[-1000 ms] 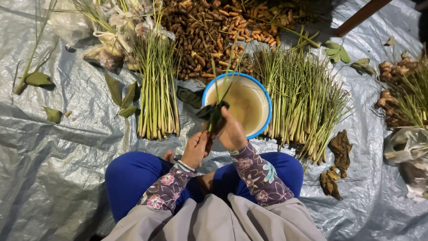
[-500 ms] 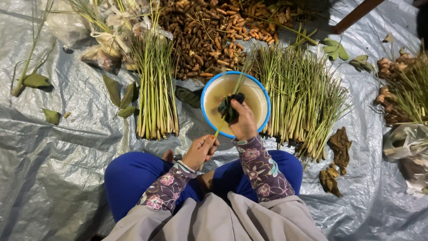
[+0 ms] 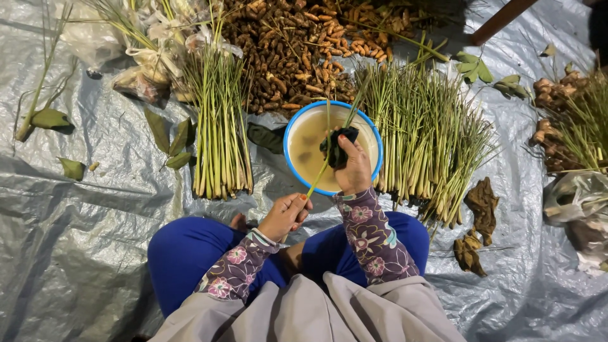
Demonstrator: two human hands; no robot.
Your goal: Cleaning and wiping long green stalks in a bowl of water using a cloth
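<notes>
**A:** Sitting cross-legged on a grey tarp (image 3: 76, 253), blue trousers, floral sleeves. Left hand (image 3: 286, 215) closest in, just above the knees, clenched round the bottom end of a single lemongrass stalk (image 3: 322, 166). Stalk tilted up and away, crossing the near rim of the bowl (image 3: 292, 126) and running out over it.

**B:** And the right?

**A:** Right hand (image 3: 353, 170) a bit farther, over the near-right part of the bowl, pinching a dark wet cloth (image 3: 337, 144) against the stalk. Cloth bunched up, sitting above the murky brownish water. White bowl, blue rim, dead centre of the tarp, straight ahead of the knees.

**B:** Around it?

**A:** Left of the bowl, a neat lemongrass bundle (image 3: 218, 126), pale cut ends pointing back this way. Few loose green leaves (image 3: 171, 134) just left of that. Right of the bowl, touching its rim, a bigger fanned-out lemongrass pile (image 3: 430, 133). Some dried brown leaves (image 3: 478, 221) near that pile's right side.

**B:** Farther back?

**A:** Big heap of turmeric roots (image 3: 297, 44) along the far edge, behind bowl and bundles. Clear plastic bags (image 3: 145, 63) toward the far-left corner. More knobbly roots (image 3: 557, 95) at the right edge.
</notes>
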